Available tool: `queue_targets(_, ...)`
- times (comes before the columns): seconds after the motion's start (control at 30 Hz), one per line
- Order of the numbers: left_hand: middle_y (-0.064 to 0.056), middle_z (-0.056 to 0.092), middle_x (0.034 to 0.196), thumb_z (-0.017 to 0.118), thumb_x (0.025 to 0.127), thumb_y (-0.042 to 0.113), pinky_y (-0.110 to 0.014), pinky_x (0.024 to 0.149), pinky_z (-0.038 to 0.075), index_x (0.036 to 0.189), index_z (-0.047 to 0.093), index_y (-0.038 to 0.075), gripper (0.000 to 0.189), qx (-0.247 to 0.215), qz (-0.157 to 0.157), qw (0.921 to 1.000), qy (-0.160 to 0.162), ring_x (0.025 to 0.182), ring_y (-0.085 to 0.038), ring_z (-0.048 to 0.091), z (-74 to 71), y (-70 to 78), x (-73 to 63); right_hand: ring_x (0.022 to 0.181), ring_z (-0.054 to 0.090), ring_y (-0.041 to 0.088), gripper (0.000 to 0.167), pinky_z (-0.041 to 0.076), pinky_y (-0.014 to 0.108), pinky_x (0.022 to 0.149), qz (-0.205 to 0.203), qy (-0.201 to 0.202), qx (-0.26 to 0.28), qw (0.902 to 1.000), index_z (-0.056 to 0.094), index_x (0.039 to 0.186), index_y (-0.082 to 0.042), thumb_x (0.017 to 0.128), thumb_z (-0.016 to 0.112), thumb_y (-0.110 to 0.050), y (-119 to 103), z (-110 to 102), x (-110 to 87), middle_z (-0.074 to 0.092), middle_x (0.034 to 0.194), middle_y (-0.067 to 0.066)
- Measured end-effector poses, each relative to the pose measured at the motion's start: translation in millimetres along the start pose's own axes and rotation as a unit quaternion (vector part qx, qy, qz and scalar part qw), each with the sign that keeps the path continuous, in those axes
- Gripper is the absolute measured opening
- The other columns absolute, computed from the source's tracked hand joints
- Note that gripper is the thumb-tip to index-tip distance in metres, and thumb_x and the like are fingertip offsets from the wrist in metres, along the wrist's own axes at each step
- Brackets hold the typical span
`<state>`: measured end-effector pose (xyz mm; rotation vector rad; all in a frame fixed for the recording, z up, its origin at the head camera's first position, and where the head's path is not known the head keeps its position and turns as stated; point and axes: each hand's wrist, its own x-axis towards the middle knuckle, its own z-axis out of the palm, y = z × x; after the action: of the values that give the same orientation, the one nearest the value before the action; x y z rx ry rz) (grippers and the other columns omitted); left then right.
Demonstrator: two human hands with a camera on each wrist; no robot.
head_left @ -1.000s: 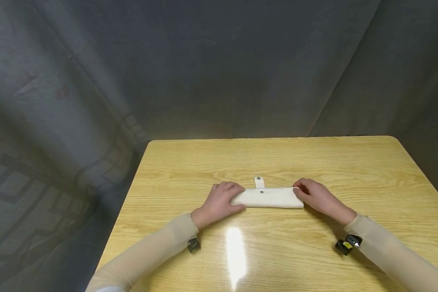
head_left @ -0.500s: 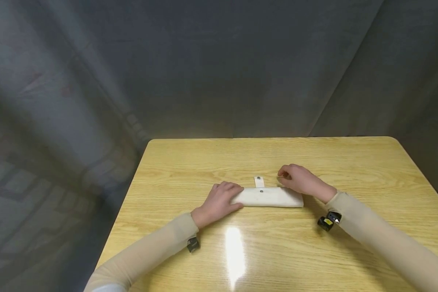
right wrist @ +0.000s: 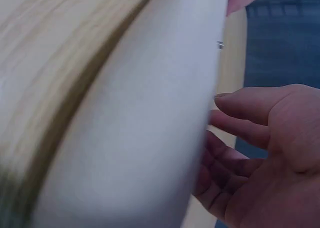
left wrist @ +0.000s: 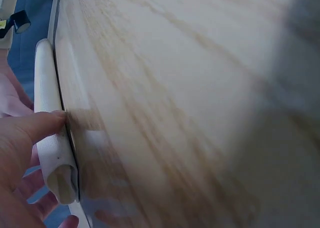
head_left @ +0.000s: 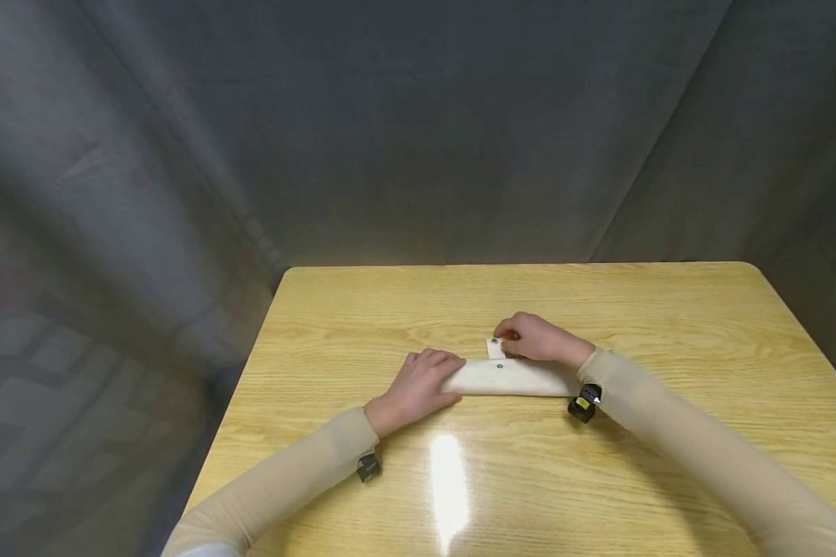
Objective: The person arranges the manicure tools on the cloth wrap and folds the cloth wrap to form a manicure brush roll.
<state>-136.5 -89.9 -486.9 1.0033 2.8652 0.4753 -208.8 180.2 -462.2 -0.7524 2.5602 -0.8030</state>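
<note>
A white rolled case point(head_left: 522, 377) lies lengthwise on the table, with a metal snap on its top. From its far edge a short strap point(head_left: 495, 350) with another snap sticks out flat. My left hand point(head_left: 418, 384) grips the case's left end, thumb on the near side and fingers over the far side. The left wrist view shows the hollow end of the roll point(left wrist: 61, 185) below the thumb. Beyond the case, my right hand point(head_left: 539, 339) is beside the strap with loosely bent fingers. In the right wrist view, its thumb and index finger point(right wrist: 242, 128) are apart, with nothing visible between them.
The wood-grain table point(head_left: 362, 309) extends around the case on all sides, with a bright reflection near its front. Dark grey curtains point(head_left: 418, 139) hang behind and to the left. Small black cameras point(head_left: 581, 408) are worn on the wrists.
My right hand has left the right end of the case and moved left along the far edge to the strap. The left hand and the case have stayed in place.
</note>
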Motion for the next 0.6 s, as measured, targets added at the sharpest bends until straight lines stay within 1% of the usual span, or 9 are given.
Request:
queue_targets(0.07, -0.005, 0.063, 0.142, 0.078, 0.094, 0.04, -0.046, 0.097, 0.044, 0.144, 0.061, 0.015, 0.059, 0.0, 0.002, 1.0, 0.001, 0.126, -0.025, 0.058, -0.2, -0.6, -0.1, 0.086, 0.056, 0.019, 0.023, 0.049, 0.037, 0.078, 0.001, 0.003, -0.009, 1.0, 0.07, 0.117, 0.005, 0.099, 0.064, -0.008, 0, 2, 1.4, 0.068, 0.103, 0.014)
queue_targets(0.13, -0.004, 0.064, 0.142, 0.078, 0.094, 0.04, -0.046, 0.097, 0.044, 0.144, 0.061, 0.015, 0.059, -0.001, 0.004, 1.0, 0.0, 0.126, -0.024, 0.058, -0.4, -1.1, 0.0, 0.084, 0.055, 0.019, 0.018, 0.049, 0.036, 0.077, 0.008, 0.01, 0.0, 0.9999, 0.069, 0.113, 0.003, 0.099, 0.063, -0.008, 0, 5, 2.3, 0.064, 0.098, 0.011)
queue_targets(0.17, -0.004, 0.064, 0.142, 0.078, 0.094, 0.04, -0.046, 0.097, 0.044, 0.145, 0.061, 0.015, 0.059, 0.001, 0.004, 1.0, 0.0, 0.126, -0.024, 0.058, -0.2, -1.3, -0.1, 0.083, 0.055, 0.019, 0.016, 0.049, 0.036, 0.076, 0.016, 0.013, 0.01, 0.9997, 0.068, 0.111, 0.002, 0.1, 0.062, -0.008, -1, 5, 2.4, 0.063, 0.095, 0.01)
queue_targets(0.27, -0.003, 0.064, 0.141, 0.077, 0.094, 0.041, -0.045, 0.096, 0.044, 0.144, 0.062, 0.016, 0.058, 0.004, 0.004, 1.0, -0.001, 0.126, -0.024, 0.059, -0.2, -1.4, 0.1, 0.073, 0.056, 0.017, 0.012, 0.049, 0.032, 0.068, 0.023, 0.026, 0.052, 0.998, 0.066, 0.107, 0.001, 0.103, 0.058, -0.008, -3, 5, 1.6, 0.062, 0.084, 0.008)
queue_targets(0.33, -0.002, 0.065, 0.141, 0.077, 0.094, 0.041, -0.045, 0.096, 0.044, 0.144, 0.062, 0.016, 0.058, 0.003, 0.005, 1.0, -0.001, 0.126, -0.024, 0.059, -0.5, -1.5, 0.2, 0.068, 0.057, 0.016, 0.013, 0.049, 0.031, 0.065, 0.025, 0.035, 0.075, 0.9962, 0.065, 0.107, 0.001, 0.105, 0.056, -0.008, -4, 5, -0.1, 0.063, 0.081, 0.008)
queue_targets(0.4, -0.002, 0.065, 0.141, 0.077, 0.094, 0.041, -0.044, 0.096, 0.044, 0.144, 0.062, 0.016, 0.058, 0.003, 0.003, 1.0, -0.003, 0.126, -0.023, 0.059, -1.2, -1.4, 0.0, 0.067, 0.059, 0.017, 0.015, 0.049, 0.03, 0.063, 0.026, 0.043, 0.086, 0.9951, 0.065, 0.11, 0.001, 0.106, 0.054, -0.009, -5, 5, -3.3, 0.065, 0.083, 0.009)
queue_targets(0.47, -0.003, 0.065, 0.141, 0.077, 0.094, 0.041, -0.045, 0.096, 0.044, 0.143, 0.063, 0.016, 0.057, 0.001, 0.004, 1.0, -0.004, 0.125, -0.023, 0.059, -1.6, -1.6, -0.1, 0.072, 0.06, 0.016, 0.018, 0.049, 0.03, 0.066, 0.02, 0.055, 0.081, 0.995, 0.067, 0.112, 0.001, 0.106, 0.054, -0.009, -7, 5, -6.9, 0.068, 0.091, 0.01)
queue_targets(0.6, -0.004, 0.065, 0.142, 0.077, 0.094, 0.042, -0.046, 0.098, 0.044, 0.143, 0.063, 0.015, 0.058, 0.001, 0.005, 1.0, -0.006, 0.126, -0.024, 0.059, -3.0, -2.2, -0.9, 0.078, 0.058, 0.016, 0.02, 0.048, 0.031, 0.071, 0.011, 0.066, 0.075, 0.995, 0.072, 0.114, -0.002, 0.106, 0.055, -0.009, -12, 4, -16.6, 0.072, 0.099, 0.009)
